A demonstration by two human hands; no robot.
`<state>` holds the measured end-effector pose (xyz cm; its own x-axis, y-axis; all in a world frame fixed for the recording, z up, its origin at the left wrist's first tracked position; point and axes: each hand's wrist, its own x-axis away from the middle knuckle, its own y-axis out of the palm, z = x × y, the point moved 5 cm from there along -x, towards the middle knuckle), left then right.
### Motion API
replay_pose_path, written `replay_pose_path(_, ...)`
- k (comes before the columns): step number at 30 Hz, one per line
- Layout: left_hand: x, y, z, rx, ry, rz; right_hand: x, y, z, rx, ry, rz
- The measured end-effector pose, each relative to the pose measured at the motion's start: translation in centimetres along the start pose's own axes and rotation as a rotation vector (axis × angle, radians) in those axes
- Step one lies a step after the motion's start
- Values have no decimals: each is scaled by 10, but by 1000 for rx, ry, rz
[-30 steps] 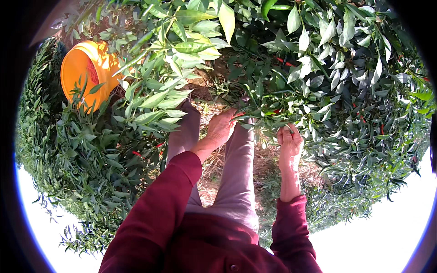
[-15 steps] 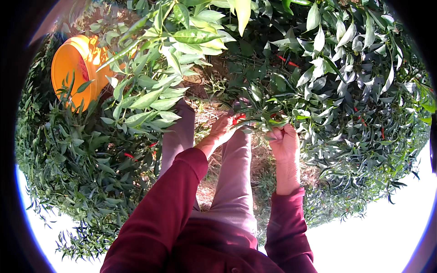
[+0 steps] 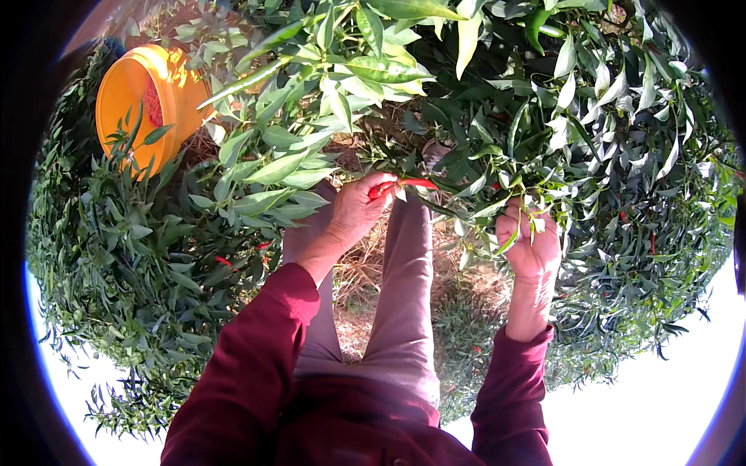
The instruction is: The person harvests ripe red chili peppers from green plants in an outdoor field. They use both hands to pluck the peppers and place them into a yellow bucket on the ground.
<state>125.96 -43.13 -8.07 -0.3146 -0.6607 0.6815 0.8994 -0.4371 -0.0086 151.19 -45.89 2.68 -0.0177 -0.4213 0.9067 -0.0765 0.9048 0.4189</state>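
Red chili peppers [image 3: 420, 183] stick out from the fingers of my left hand [image 3: 360, 208], which is closed round them above my left knee. My right hand [image 3: 531, 247] is farther right, at the edge of a pepper plant [image 3: 486, 167]. Its fingers are curled in among green leaves [image 3: 509, 239]; whether they grip a stem or a pepper is hidden. Long green peppers [image 3: 536, 31] and a few red ones hang in the foliage around and beyond that hand.
A yellow-orange bucket [image 3: 165, 116] with something red inside leans among the plants at the far left. A leafy branch with a green pepper [image 3: 247, 83] juts in between the bucket and my left hand. Dry straw [image 3: 365, 268] covers the ground between my legs.
My hands have moved apart: the left slightly up and to the left with the red peppers now in plain view, the right further right into the leaves. The view has shifted a little.
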Motion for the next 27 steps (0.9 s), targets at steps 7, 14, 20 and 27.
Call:
replay_pose_path(7,-9,30,76,-775,309,-273,-1,24,1,-26,51,-127)
replay_pose_path(14,-6,41,102,-1037,324,-550,-5,28,2,-113,120,-69)
replay_pose_path(20,-9,61,97,-1024,369,-502,-4,34,4,-126,118,-48)
replay_pose_path(27,3,62,103,-999,453,-219,-6,35,1,-162,162,-104)
